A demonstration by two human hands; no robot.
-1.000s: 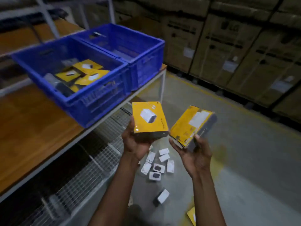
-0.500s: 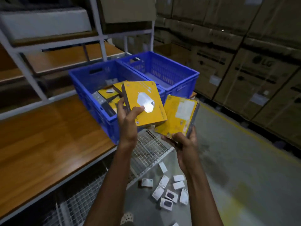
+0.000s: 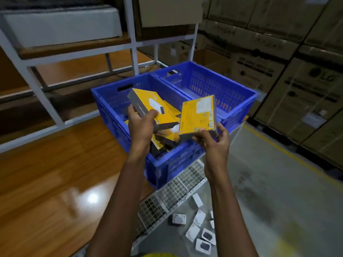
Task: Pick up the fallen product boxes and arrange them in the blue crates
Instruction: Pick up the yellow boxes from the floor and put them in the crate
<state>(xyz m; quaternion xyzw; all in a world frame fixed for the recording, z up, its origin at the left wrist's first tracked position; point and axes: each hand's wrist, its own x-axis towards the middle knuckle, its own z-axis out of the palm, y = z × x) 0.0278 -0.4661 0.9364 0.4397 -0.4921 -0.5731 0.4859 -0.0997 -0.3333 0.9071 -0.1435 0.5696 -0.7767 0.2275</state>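
My left hand [image 3: 141,125] grips a yellow product box [image 3: 152,106] with a grey side, tilted over the near blue crate [image 3: 167,167]. My right hand [image 3: 215,140] holds a second yellow box [image 3: 197,115] by its lower edge, back label facing me, above the crate's right side. More yellow boxes [image 3: 165,140] lie inside the near crate, partly hidden by my hands. A second blue crate [image 3: 239,101] stands behind it to the right. Several small white boxes [image 3: 200,230] lie on the floor below.
Both crates sit at the end of a wooden shelf top [image 3: 46,173] with a wire mesh shelf [image 3: 172,193] under it. A white metal rack [image 3: 130,43] rises behind. Stacked cardboard cartons [image 3: 297,89] line the right side beyond the grey floor [image 3: 278,191].
Both hands have lifted the yellow boxes from low over the floor up to the near blue crate. The left box now tilts into the crate.
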